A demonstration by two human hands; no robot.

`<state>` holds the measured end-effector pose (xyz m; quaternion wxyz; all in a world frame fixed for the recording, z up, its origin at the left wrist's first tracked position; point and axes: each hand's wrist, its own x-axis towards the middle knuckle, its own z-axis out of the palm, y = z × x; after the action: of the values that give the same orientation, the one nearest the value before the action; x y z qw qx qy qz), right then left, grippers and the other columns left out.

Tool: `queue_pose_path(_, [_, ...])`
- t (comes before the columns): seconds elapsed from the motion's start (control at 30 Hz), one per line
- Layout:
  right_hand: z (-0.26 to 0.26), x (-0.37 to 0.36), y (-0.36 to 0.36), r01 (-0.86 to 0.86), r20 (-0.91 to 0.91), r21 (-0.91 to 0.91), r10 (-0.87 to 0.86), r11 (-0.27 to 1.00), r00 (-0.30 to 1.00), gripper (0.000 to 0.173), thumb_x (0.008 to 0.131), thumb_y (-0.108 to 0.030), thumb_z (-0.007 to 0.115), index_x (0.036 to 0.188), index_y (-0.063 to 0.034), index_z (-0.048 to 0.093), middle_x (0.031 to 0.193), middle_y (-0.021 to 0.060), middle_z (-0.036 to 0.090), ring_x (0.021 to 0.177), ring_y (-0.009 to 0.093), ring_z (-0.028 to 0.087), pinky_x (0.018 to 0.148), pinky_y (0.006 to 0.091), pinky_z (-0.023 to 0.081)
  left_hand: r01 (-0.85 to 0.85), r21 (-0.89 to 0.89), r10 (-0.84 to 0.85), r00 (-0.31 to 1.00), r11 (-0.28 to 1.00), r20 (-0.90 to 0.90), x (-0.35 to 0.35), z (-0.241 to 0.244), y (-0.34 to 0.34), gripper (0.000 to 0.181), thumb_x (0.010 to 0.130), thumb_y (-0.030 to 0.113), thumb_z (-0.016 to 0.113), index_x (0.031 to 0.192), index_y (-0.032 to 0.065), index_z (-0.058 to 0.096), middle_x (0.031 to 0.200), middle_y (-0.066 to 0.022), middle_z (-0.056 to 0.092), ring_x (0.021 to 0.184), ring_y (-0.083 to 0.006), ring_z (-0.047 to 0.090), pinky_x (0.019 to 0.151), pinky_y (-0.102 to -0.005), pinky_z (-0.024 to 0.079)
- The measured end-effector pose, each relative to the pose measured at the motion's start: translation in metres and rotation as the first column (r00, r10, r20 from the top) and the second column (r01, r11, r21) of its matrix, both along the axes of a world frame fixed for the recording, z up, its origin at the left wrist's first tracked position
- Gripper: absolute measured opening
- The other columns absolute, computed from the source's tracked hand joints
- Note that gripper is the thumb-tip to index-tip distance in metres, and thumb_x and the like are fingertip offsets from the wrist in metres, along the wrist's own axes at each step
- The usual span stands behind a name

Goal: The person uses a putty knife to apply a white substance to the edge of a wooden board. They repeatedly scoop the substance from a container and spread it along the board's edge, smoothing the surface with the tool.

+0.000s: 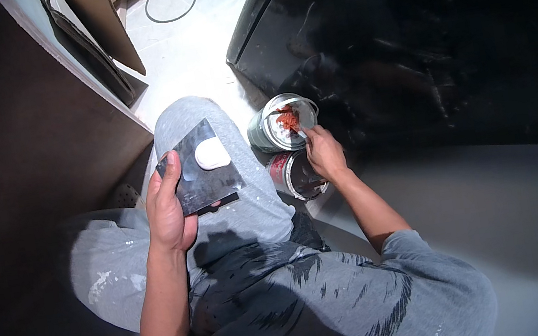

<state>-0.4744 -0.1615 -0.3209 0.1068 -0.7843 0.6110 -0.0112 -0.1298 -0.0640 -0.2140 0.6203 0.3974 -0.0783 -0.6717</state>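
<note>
My left hand (168, 209) holds a flat, dark, glossy square plate (198, 183), thumb on top and fingers underneath. A rounded dollop of white paste (212, 153) sits near the plate's far right edge. My right hand (325, 152) grips a small tool (302, 133) at the rim of a round pail (261, 135); only a short pale piece of the tool shows. Inside the pail lies an orange-red paste (288, 118) over white material. Nearer to me, a second can (279, 170) with a red label stands against the pail, dark inside and partly hidden by my right hand.
A large black scuffed panel (389, 61) rises on the right. Panels with a pale edge (83, 76) and brown board (105, 31) stand at the upper left. A thin cable loop (174, 19) lies on the bright tiled floor (178, 51). My grey-clad knee (187, 110) is beneath the plate.
</note>
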Motion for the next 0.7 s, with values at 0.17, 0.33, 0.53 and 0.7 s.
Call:
queue_pose_path(0.17, [-0.005, 0.009, -0.006, 0.010, -0.065, 0.075, -0.005, 0.997, 0.998, 0.034, 0.094, -0.008, 0.060, 0.127, -0.0046, 0.069, 0.122, 0.0171, 0.066, 0.113, 0.037, 0.064, 0.097, 0.0472, 0.056, 0.011, 0.024, -0.012, 0.999, 1.000, 0.036, -0.002, 0.000, 0.000, 0.039, 0.109, 0.041, 0.055, 0.126, 0.0060, 0.061, 0.101, -0.0067, 0.073, 0.076, -0.0166, 0.074, 0.052, -0.0326, 0.059])
queue_pose_path(0.33, [-0.015, 0.010, -0.008, 0.003, -0.060, 0.062, 0.001, 0.998, 0.998, 0.031, 0.095, -0.009, 0.059, 0.123, -0.0033, 0.071, 0.120, 0.0173, 0.067, 0.114, 0.037, 0.065, 0.097, 0.0473, 0.056, 0.002, 0.033, -0.003, 1.000, 0.999, 0.023, -0.001, -0.004, 0.000, 0.039, 0.109, 0.041, 0.055, 0.125, 0.0059, 0.061, 0.100, -0.0072, 0.072, 0.075, -0.0174, 0.073, 0.052, -0.0331, 0.058])
queue_pose_path(0.53, [-0.022, 0.009, -0.013, 0.024, -0.082, 0.079, -0.017, 0.997, 0.997, 0.034, 0.094, -0.009, 0.058, 0.126, -0.0052, 0.071, 0.120, 0.0166, 0.067, 0.114, 0.037, 0.065, 0.096, 0.0467, 0.056, 0.008, 0.042, -0.009, 1.000, 0.999, 0.012, 0.000, -0.006, 0.000, 0.038, 0.110, 0.041, 0.054, 0.124, 0.0066, 0.062, 0.101, -0.0073, 0.073, 0.076, -0.0179, 0.073, 0.053, -0.0342, 0.058])
queue_pose_path(0.7, [-0.020, 0.011, -0.015, 0.014, -0.100, 0.099, -0.004, 0.995, 0.995, 0.034, 0.094, -0.009, 0.058, 0.125, -0.0059, 0.072, 0.119, 0.0161, 0.067, 0.112, 0.036, 0.066, 0.096, 0.0463, 0.056, 0.009, 0.046, -0.009, 1.000, 0.999, 0.014, 0.000, -0.006, 0.000, 0.036, 0.110, 0.040, 0.053, 0.124, 0.0074, 0.062, 0.102, -0.0066, 0.073, 0.076, -0.0169, 0.073, 0.053, -0.0344, 0.058])
